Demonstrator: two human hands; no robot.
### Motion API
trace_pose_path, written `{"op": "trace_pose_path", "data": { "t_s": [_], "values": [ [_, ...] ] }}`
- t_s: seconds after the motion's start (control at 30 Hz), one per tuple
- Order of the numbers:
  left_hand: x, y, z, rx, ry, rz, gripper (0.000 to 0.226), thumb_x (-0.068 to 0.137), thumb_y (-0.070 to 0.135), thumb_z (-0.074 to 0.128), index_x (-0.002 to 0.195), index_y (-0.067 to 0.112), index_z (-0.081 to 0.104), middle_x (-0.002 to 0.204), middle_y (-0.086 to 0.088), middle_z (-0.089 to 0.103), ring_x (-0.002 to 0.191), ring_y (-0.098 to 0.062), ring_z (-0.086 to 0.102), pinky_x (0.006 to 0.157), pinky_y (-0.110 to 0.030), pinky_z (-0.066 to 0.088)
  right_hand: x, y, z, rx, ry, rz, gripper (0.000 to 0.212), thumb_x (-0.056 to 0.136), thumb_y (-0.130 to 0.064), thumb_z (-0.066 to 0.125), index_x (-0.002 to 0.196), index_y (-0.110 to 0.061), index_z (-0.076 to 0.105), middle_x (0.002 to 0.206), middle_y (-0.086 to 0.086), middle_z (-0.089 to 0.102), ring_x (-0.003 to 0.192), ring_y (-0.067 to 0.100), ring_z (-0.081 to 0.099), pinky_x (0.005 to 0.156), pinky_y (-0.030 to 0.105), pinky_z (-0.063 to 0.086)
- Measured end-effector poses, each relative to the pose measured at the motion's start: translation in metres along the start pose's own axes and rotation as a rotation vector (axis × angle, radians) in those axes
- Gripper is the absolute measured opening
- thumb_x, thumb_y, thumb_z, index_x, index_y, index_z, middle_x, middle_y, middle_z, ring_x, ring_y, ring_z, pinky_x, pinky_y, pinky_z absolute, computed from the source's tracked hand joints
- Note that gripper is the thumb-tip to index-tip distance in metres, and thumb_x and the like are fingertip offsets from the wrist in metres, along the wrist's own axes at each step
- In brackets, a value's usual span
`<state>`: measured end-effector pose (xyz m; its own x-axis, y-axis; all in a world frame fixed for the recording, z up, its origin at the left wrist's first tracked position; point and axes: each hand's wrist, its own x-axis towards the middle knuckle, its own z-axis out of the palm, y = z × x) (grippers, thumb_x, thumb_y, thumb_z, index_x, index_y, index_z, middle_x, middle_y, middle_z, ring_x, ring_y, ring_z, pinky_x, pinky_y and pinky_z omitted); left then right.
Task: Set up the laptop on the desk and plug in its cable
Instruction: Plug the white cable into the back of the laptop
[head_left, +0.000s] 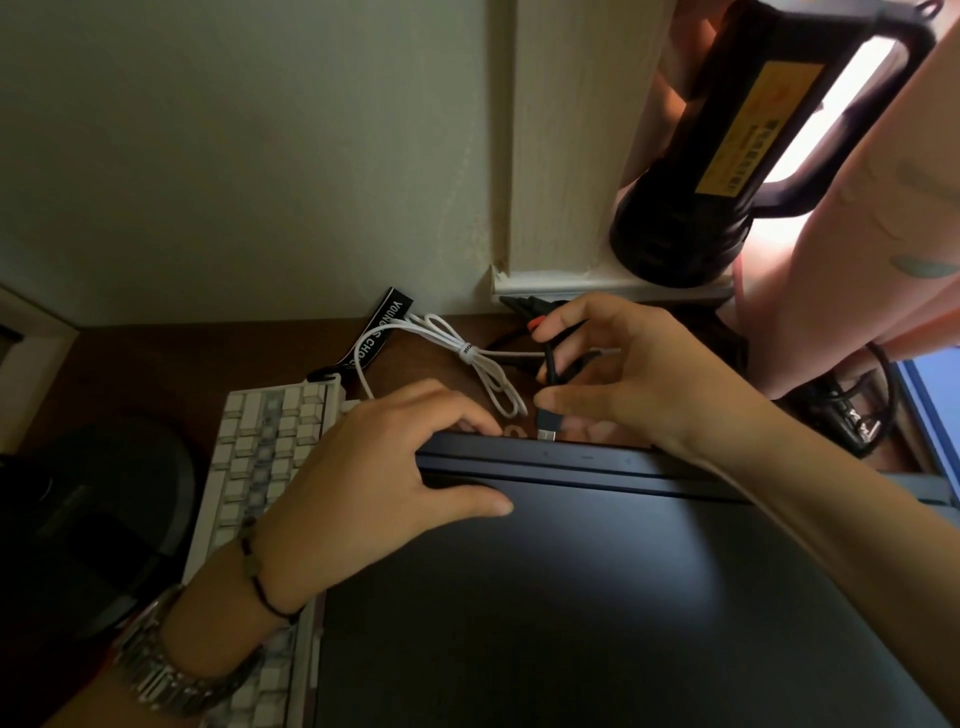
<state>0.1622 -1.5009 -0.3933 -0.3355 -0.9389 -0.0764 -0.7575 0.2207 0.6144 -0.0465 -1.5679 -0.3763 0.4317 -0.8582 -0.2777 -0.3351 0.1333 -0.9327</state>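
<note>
Laptop (597, 597) sits lid shut on the tabletop (171, 364), filling the frame from 4 to 7 o'clock, rear edge facing the wall. My left hand (374, 467) is spread flat over the rear-left corner, fingers curled over the back edge, thumb on the lid; I'd say that's to pin the machine so it doesn't slide when the plug pushes in. My right hand (639, 379) is pinching the black cable (553, 364) just above its plug (546, 423), remaining fingers loosely fanned, plug tip pointing down at the rear edge near centre, about touching it. Can't tell whether it's lined up with a port; the back face is hidden from here. Not seated yet, judging by how much of the plug shows. White keyboard (260, 457) lies at 9 o'clock just beside the laptop, with a bundled white cable (467, 353) at 11 o'clock from the plug, clear of my run. Someone else's arm holds a black flashlight (727, 145) at 1 o'clock, presumably lighting the ports. Next: feel for the socket, press straight in. Risk is jamming at an angle while working blind.
</note>
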Motion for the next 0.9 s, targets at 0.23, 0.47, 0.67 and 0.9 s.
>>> {"op": "trace_pose_path", "data": {
  "t_s": [0.23, 0.47, 0.67, 0.9],
  "values": [
    [-0.001, 0.000, 0.000, -0.055, 0.025, 0.004, 0.042, 0.062, 0.056, 0.072, 0.099, 0.038, 0.061, 0.097, 0.021, 0.058, 0.091, -0.002, 0.058, 0.071, -0.019, 0.050, -0.001, 0.005, 0.002, -0.011, -0.008, -0.044, 0.043, 0.071, -0.001, 0.076, 0.107, -0.018, 0.061, 0.091, 0.011, 0.064, 0.066, 0.021, 0.069, 0.054, 0.022, 0.056],
    [0.001, -0.002, 0.002, -0.061, 0.029, 0.010, 0.041, 0.062, 0.055, 0.073, 0.098, 0.038, 0.062, 0.096, 0.020, 0.058, 0.091, -0.004, 0.059, 0.076, -0.019, 0.047, -0.004, 0.010, 0.004, -0.057, 0.007, -0.080, 0.043, 0.072, -0.003, 0.076, 0.109, -0.020, 0.060, 0.085, 0.003, 0.064, 0.069, 0.023, 0.069, 0.059, 0.026, 0.060],
    [0.001, -0.003, 0.004, -0.055, 0.047, 0.014, 0.043, 0.061, 0.057, 0.071, 0.098, 0.038, 0.061, 0.096, 0.022, 0.057, 0.091, -0.001, 0.058, 0.077, -0.015, 0.046, -0.003, 0.014, 0.006, -0.103, 0.043, -0.096, 0.043, 0.072, -0.007, 0.077, 0.107, -0.025, 0.060, 0.083, 0.001, 0.064, 0.067, 0.020, 0.071, 0.063, 0.033, 0.062],
    [0.001, 0.000, 0.001, -0.026, 0.027, -0.012, 0.045, 0.061, 0.059, 0.071, 0.100, 0.040, 0.060, 0.097, 0.024, 0.055, 0.090, 0.004, 0.056, 0.072, -0.019, 0.050, -0.008, 0.009, 0.007, -0.223, 0.054, -0.091, 0.042, 0.077, -0.012, 0.074, 0.113, -0.026, 0.057, 0.083, 0.002, 0.068, 0.070, 0.016, 0.071, 0.074, 0.034, 0.059]
  ]
}}
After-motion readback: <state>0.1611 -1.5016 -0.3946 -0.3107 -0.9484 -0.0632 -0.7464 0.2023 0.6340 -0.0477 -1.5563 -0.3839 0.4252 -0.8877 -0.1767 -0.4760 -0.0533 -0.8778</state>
